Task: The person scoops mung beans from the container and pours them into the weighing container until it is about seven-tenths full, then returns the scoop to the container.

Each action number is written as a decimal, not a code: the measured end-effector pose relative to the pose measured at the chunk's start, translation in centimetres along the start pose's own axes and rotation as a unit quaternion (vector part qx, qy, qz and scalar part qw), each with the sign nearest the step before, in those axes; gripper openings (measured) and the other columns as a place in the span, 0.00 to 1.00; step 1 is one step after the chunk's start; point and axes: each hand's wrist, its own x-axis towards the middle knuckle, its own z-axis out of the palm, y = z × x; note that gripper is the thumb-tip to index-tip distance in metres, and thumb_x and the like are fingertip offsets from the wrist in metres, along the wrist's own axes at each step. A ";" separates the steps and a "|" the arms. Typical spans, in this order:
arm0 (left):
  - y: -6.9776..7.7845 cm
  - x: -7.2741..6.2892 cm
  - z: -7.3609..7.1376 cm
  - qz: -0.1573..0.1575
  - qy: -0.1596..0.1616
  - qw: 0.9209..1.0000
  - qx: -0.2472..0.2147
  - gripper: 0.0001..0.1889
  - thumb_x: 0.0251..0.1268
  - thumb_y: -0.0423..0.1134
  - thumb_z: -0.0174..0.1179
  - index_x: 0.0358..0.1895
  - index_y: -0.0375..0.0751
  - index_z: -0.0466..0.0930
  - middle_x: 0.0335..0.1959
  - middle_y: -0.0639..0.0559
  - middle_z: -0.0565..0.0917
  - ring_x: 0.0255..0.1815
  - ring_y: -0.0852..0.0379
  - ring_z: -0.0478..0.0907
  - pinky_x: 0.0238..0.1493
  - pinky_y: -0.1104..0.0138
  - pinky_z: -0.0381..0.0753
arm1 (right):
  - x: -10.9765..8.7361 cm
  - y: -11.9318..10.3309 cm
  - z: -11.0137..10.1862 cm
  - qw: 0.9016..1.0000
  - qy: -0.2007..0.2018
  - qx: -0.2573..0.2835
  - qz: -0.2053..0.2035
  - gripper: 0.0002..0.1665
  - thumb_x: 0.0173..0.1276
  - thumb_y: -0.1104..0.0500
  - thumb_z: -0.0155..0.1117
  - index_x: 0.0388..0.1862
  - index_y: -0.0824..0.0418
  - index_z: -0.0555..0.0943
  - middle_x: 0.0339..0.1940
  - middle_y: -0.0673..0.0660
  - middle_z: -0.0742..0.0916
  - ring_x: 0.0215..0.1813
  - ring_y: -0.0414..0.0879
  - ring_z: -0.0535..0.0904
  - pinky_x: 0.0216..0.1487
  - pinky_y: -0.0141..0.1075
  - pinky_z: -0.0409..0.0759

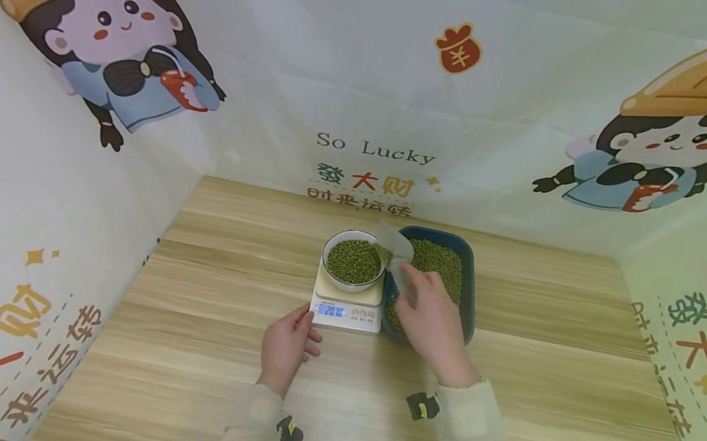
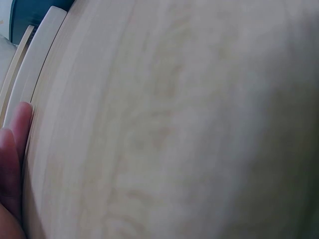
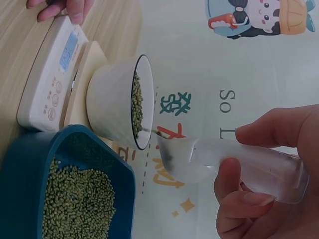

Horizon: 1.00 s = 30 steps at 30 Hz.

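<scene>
My right hand (image 1: pixel 432 322) grips the handle of a clear plastic scoop (image 3: pixel 184 155) with thumb and fingers. The scoop's mouth tilts over the rim of a white bowl (image 3: pixel 112 97), and a thin trickle of green beans runs from it. Green mung beans (image 1: pixel 355 261) fill much of the bowl. Under the bowl is a white kitchen scale (image 1: pixel 347 315) with a lit display. My left hand (image 1: pixel 287 345) touches the scale's front left corner with its fingertips; in the left wrist view two fingers (image 2: pixel 20 124) lie along the scale's edge.
A dark blue tub (image 1: pixel 472 294) with more mung beans stands right beside the scale, below my right hand. All of it rests on a wood-grain table (image 1: pixel 196 319). Printed cloth walls (image 1: pixel 281 57) enclose the table at the back and sides.
</scene>
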 end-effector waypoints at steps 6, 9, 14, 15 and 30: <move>0.1 0.0 0.0 -0.002 -0.001 1.000 0.004 0.19 0.67 0.48 0.47 0.58 0.47 0.71 0.20 0.52 0.80 0.12 0.60 0.77 0.09 0.73 0.74 | 0.0 0.1 0.1 1.000 0.010 -0.006 -0.008 0.28 0.59 0.61 0.55 0.61 0.53 0.69 0.44 0.53 0.75 0.30 0.44 0.72 0.19 0.32 0.71; 0.0 0.1 0.1 -0.002 -0.002 1.000 0.006 0.19 0.67 0.48 0.47 0.58 0.47 0.71 0.20 0.52 0.80 0.12 0.60 0.77 0.10 0.72 0.74 | 0.1 0.1 0.2 1.000 0.015 -0.011 -0.012 0.28 0.59 0.61 0.55 0.60 0.52 0.70 0.44 0.53 0.75 0.33 0.44 0.73 0.21 0.31 0.71; 0.0 0.0 0.1 -0.003 0.000 1.000 0.005 0.19 0.67 0.48 0.47 0.58 0.47 0.71 0.19 0.53 0.80 0.13 0.59 0.78 0.10 0.72 0.74 | 0.0 0.2 0.1 1.000 0.015 -0.014 -0.013 0.28 0.59 0.61 0.55 0.60 0.52 0.70 0.44 0.53 0.75 0.31 0.44 0.72 0.21 0.32 0.71; 0.1 0.0 0.0 -0.001 -0.001 1.000 0.005 0.20 0.67 0.48 0.47 0.58 0.46 0.71 0.19 0.52 0.80 0.13 0.58 0.78 0.10 0.72 0.75 | 0.0 0.2 0.0 1.000 0.014 -0.014 -0.012 0.28 0.59 0.61 0.55 0.61 0.52 0.70 0.44 0.53 0.75 0.30 0.44 0.72 0.21 0.32 0.70; 0.2 0.0 -0.1 -0.002 -0.004 1.000 -0.001 0.19 0.67 0.47 0.47 0.59 0.46 0.70 0.19 0.52 0.80 0.14 0.57 0.78 0.13 0.65 0.78 | 0.1 0.1 0.1 0.999 0.021 -0.014 -0.020 0.27 0.59 0.61 0.55 0.60 0.52 0.71 0.44 0.52 0.75 0.31 0.44 0.72 0.19 0.32 0.70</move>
